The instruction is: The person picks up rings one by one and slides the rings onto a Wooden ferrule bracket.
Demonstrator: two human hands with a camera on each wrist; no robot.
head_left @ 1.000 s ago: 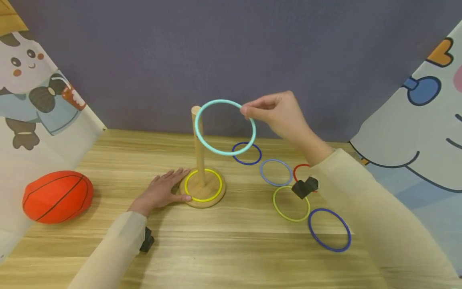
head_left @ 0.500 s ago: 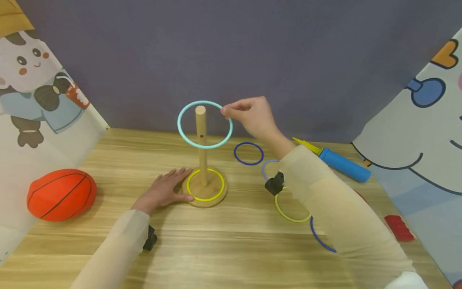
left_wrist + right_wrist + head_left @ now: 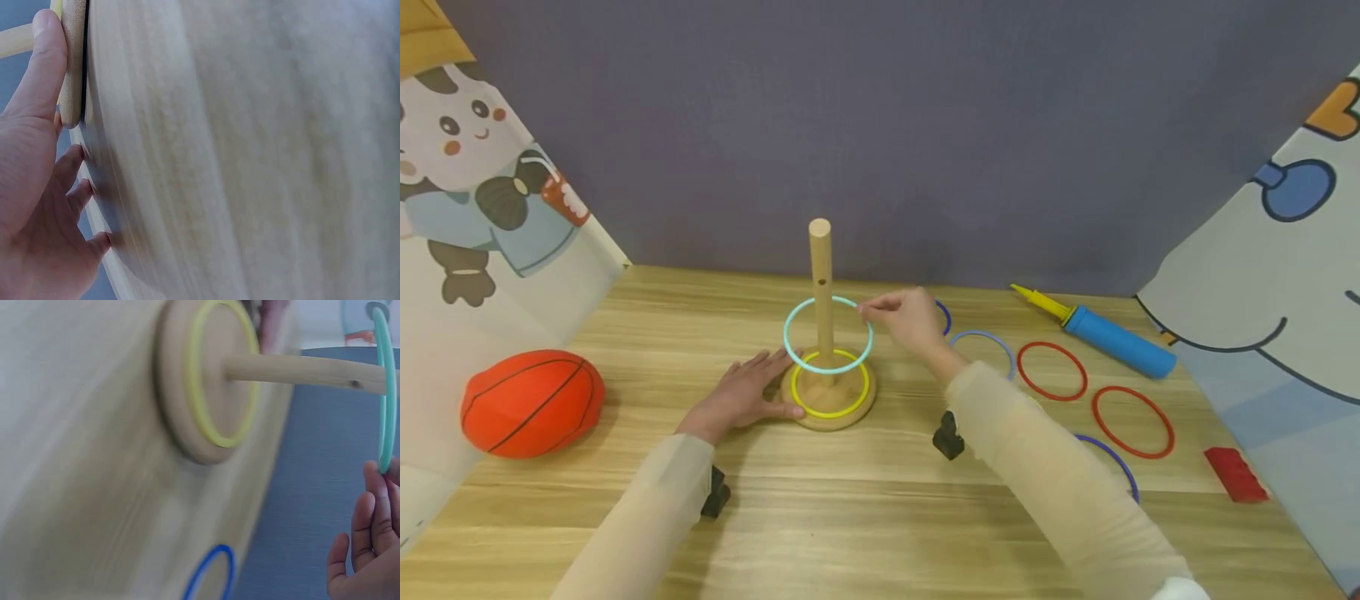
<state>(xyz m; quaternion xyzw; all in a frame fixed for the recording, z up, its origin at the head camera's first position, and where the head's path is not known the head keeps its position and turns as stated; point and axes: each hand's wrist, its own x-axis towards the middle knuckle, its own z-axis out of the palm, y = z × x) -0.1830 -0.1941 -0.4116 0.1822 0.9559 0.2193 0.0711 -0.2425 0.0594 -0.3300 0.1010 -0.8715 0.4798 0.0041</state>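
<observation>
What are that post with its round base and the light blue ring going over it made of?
The post and its round base look like pale, unpainted wood: grain shows and the finish is matte. The turquoise ring, pinched by the right hand, is probably plastic: thin, evenly coloured, smooth and slightly glossy, though the pictures cannot confirm it. The left hand rests against the base.

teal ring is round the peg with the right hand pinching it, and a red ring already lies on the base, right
Not quite. The ring on the base is yellow, not red; the head and right wrist views show it. The rest holds: the teal ring encircles the peg, pinched by the right hand.
</observation>
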